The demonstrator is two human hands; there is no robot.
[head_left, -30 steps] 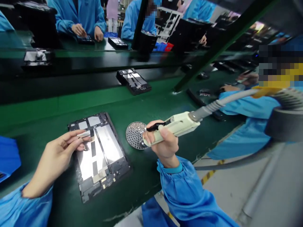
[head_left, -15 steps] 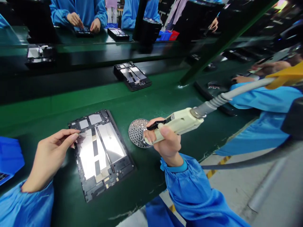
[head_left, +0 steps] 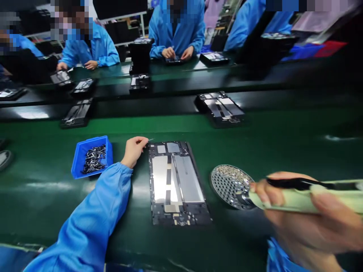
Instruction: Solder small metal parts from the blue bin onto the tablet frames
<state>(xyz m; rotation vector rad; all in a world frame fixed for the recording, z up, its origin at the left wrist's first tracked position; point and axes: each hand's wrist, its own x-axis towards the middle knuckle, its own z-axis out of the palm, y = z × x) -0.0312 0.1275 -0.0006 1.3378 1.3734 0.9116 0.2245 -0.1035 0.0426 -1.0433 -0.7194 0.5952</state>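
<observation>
An opened tablet (head_left: 187,177) lies flat on the bench, its silvery battery and dark circuit parts facing up. At its top left corner, my left hand (head_left: 134,150) is closed in a pinch on a small thin strip (head_left: 151,139), too small to make out fully. My right hand (head_left: 309,211), blurred, is wrapped round a pale electric screwdriver (head_left: 300,198) with a black lever. The screwdriver's front end is over a round perforated screw tray (head_left: 231,185) holding many tiny screws, right of the tablet. Whether its tip touches a screw is hidden.
A blue bin (head_left: 74,166) of small black parts stands left of my left hand. Behind the bench, another opened tablet (head_left: 222,109) and a further one (head_left: 77,113) lie along the line. Co-workers in blue smocks (head_left: 177,28) sit across from me.
My view has swung left, bringing the blue bin fully into sight. My left hand has moved from the tablet's upper left edge to its top corner. The right hand keeps hold of the screwdriver.
</observation>
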